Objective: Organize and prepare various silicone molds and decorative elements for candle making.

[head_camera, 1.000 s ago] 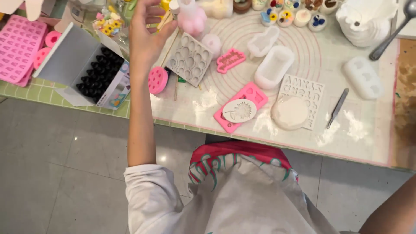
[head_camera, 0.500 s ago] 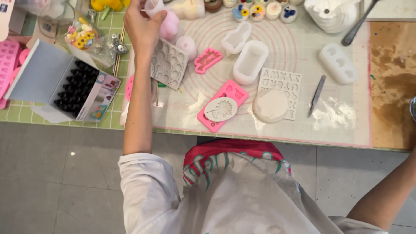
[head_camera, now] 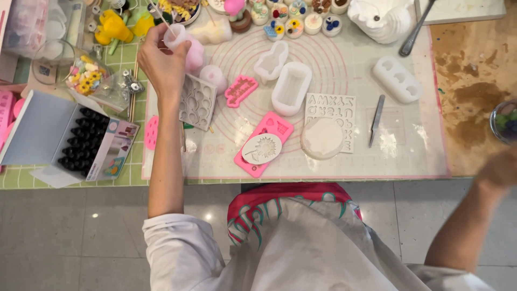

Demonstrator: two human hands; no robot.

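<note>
A small translucent cup [head_camera: 175,36] is pinched in the left hand [head_camera: 161,59], with a thin stick [head_camera: 158,13] rising out of it, above the far left corner of the translucent silicone mat [head_camera: 323,161]. The fingers are pressed against the cup's side; whether the stick is also gripped by them cannot be told. Directly below the hand, on the mat's left edge, a grey mould with many small cavities [head_camera: 197,101] is lying. The right hand [head_camera: 500,170] is blurred off the mat's right edge, over the stained wooden tabletop [head_camera: 468,102]; its grip cannot be told.

If the cup is to be emptied or stirred cleanly, it is best kept upright and steady over the mat, so that drips are caught there rather than on the green gridded cloth [head_camera: 81,178] to the mat's left. The box of dark bottles [head_camera: 81,143] is left well aside on that cloth.
</note>
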